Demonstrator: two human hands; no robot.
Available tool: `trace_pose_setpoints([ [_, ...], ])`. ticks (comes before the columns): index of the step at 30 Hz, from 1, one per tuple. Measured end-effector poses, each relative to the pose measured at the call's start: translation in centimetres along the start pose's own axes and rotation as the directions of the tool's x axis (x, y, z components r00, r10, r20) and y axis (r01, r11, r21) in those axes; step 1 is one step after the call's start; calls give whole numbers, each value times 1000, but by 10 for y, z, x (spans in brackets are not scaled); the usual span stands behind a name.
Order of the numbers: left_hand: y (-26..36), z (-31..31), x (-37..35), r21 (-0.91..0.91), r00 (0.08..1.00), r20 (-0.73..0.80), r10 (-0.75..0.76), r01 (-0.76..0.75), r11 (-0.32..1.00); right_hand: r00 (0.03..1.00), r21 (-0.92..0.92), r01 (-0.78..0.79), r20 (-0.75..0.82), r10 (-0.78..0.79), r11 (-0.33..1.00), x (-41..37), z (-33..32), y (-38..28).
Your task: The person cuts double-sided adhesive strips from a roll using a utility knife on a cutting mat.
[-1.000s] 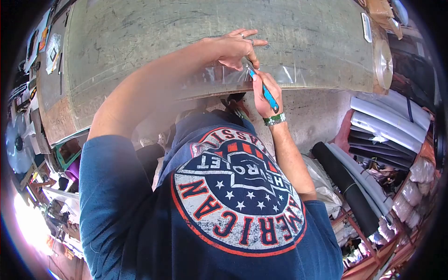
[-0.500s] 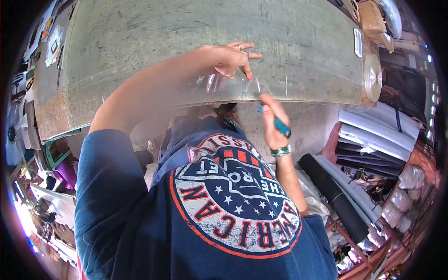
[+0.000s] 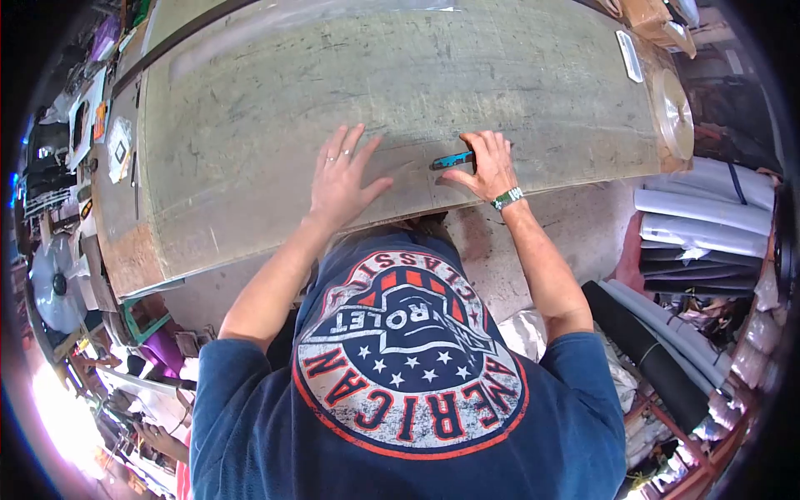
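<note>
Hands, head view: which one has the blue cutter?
The right hand, with the green-and-white bracelet; the cutter pokes out on its thumb side. The left hand wears rings and holds no tool.

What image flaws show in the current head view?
Head view: strong barrel distortion bends the table edge; corners fall to black; daylight blows out at lower left; clear plastic rolls catch pale glare; the shirt lettering reads sharply.

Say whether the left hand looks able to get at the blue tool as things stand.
Probably yes: only bare tabletop shows between the left hand and the near end of the blue tool, though the right hand covers its other end.
</note>
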State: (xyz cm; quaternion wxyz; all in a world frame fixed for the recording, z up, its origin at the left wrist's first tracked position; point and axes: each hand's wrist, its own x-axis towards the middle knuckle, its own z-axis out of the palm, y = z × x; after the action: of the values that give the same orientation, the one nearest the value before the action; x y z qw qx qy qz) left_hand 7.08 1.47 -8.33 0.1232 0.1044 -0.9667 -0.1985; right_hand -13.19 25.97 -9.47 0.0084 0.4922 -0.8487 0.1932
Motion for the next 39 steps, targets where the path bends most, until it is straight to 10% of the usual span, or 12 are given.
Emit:
trace_pose_setpoints([
  [9, -11, -4, 26, -419, 974, -81, -211, 159, 894, 997, 62, 47, -62, -43, 997, 57, 15, 18],
  [18, 71, 0, 67, -503, 933, 144, 331, -219, 836, 981, 256, 33, -194, 17, 966, 123, 37, 24],
  [24, 114, 32, 105, -348, 952, 176, 252, -179, 920, 963, 404, 90, -267, 24, 910, 166, 27, 45],
  [30, 121, 52, 125, -260, 977, 189, 97, -46, 965, 883, 378, 23, -441, 158, 926, 94, -70, 136],
  [33, 129, 52, 128, -252, 987, 157, 47, -6, 968, 944, 150, -217, -218, 247, 964, 8, -53, 190],
  [37, 155, 38, 143, -544, 952, 225, -209, 301, 783, 967, 369, 35, -247, 61, 929, 29, -101, 153],
  [39, 166, 22, 163, -609, 847, 448, -285, 523, 597, 995, 741, -97, 86, 50, 665, 49, -102, 126],
])
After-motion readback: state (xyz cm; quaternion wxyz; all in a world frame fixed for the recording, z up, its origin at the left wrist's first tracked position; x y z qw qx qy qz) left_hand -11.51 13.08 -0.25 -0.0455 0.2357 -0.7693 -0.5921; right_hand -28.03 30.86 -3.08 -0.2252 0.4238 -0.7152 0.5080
